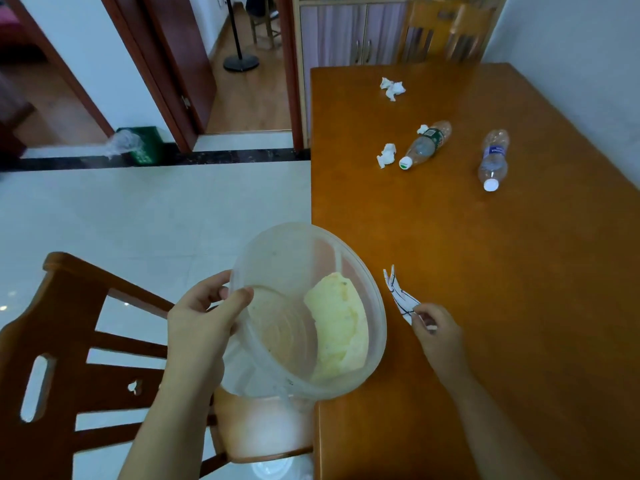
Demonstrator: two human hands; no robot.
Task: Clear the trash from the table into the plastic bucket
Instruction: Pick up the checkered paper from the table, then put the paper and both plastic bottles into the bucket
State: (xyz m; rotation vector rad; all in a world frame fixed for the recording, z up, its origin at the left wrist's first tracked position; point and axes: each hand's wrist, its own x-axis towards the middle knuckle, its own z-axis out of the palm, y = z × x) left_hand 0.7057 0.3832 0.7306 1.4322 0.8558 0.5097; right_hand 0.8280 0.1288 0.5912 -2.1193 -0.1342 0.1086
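Translucent plastic bucket [308, 311] held at the table's near-left edge, tilted mouth-up toward the camera, left hand [204, 320] clamped on its rim with thumb inside and fingers outside. Pale yellow wad [341, 327] already lying against the inner wall, looks like crumpled paper or tissue, can't tell for sure. Right hand [434, 329] pinching a white paper scrap with black pen lines [398, 296] on the orange-brown wooden table [519, 306], just right of the bucket; scrap looks still in contact with the tabletop, lines are scribble, not readable. Wooden chair [69, 358] below left, bucket hanging partly over its seat. Progress judgement: early, one item in the bucket, one in the fingers, five left farther out. Mid-table: clear bottle with blue label [493, 161], on its side, white cap toward camera, label text too blurred to read. Left of it, bottle with green label [426, 143], also on its side, white cap with a green edge, a QR-like square on the label, no legible brand. Crumpled tissue [386, 155] just beside that bottle's cap, a smaller tissue ball [422, 128] touching its upper side. Far end: larger crumpled tissue [392, 88], well apart from the rest. Off-table, green bin with plastic liner [140, 143] on the floor by the doorway, white print on it unreadable.
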